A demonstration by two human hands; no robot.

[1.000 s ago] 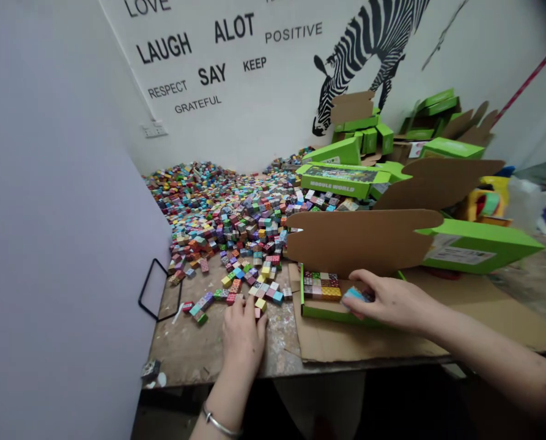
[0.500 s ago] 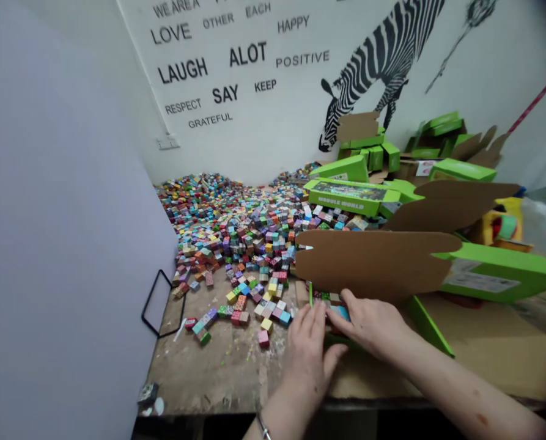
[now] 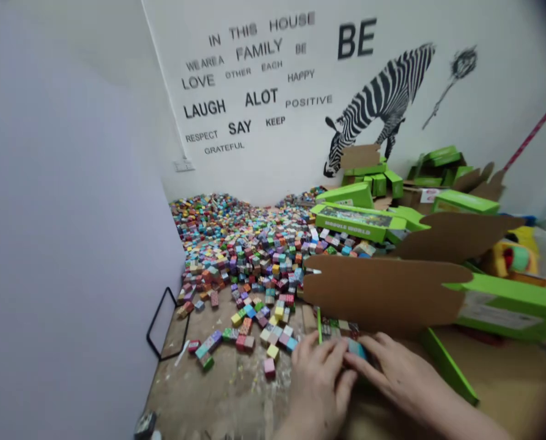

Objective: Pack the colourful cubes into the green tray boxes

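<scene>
Before me stands an open green cardboard box (image 3: 451, 366) with its brown lid flap (image 3: 387, 293) raised at the back. Small patterned cubes (image 3: 334, 327) lie in a row inside its left end. My right hand (image 3: 401, 370) reaches into the box, thumb and fingers closed around light-blue cubes (image 3: 356, 349). My left hand (image 3: 318, 382) bends over the box's left end, its closed fingertips against the left side of these blue cubes. What sits beneath the left fingers is hidden. The box's front wall is mostly behind my hands.
A large heap of colourful cubes (image 3: 245, 244) spreads back to the wall, with loose ones on the worn table (image 3: 227, 391). Green boxes (image 3: 355, 223) pile up at the back right. A black wire frame (image 3: 151, 339) stands by the white panel (image 3: 80, 244) at left.
My view has tilted up, so the scene sits lower in the picture. Both hands stay at the box; the fingers have drawn closer together around the blue cubes.
</scene>
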